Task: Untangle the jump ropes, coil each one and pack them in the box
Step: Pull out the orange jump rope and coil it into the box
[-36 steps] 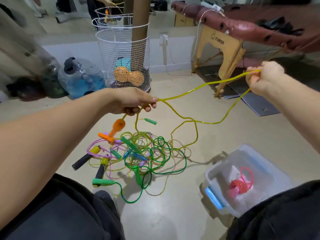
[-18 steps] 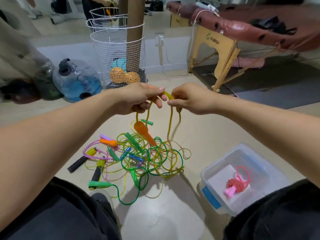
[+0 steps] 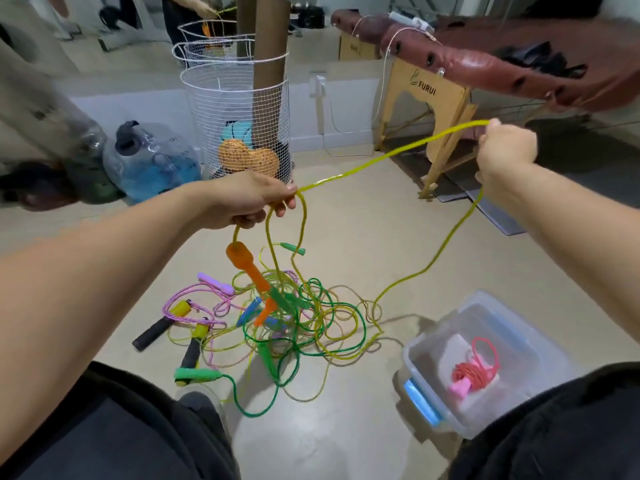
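Note:
A yellow jump rope (image 3: 388, 155) stretches taut between my hands. My left hand (image 3: 249, 199) grips loops of it at mid-frame, and its orange handle (image 3: 247, 265) dangles below. My right hand (image 3: 505, 150) pinches the rope far to the upper right; from there it drops in a long slack curve to the floor. Under my left hand lies a tangle of ropes (image 3: 294, 323), green, yellow and pink, with green, black and purple handles. A clear plastic box (image 3: 429, 348) with a blue latch stands at the lower right and holds a coiled red rope (image 3: 474, 374) with pink handles.
A white wire basket (image 3: 239, 109) with a cardboard tube stands behind the tangle. A large water bottle (image 3: 149, 161) lies to its left. A massage table (image 3: 485, 64) on wooden legs fills the upper right. My dark-trousered knees frame the bottom corners.
My hands were together half a second ago. The right hand has pulled away to the upper right, drawing out a length of yellow rope, while the left keeps its loops.

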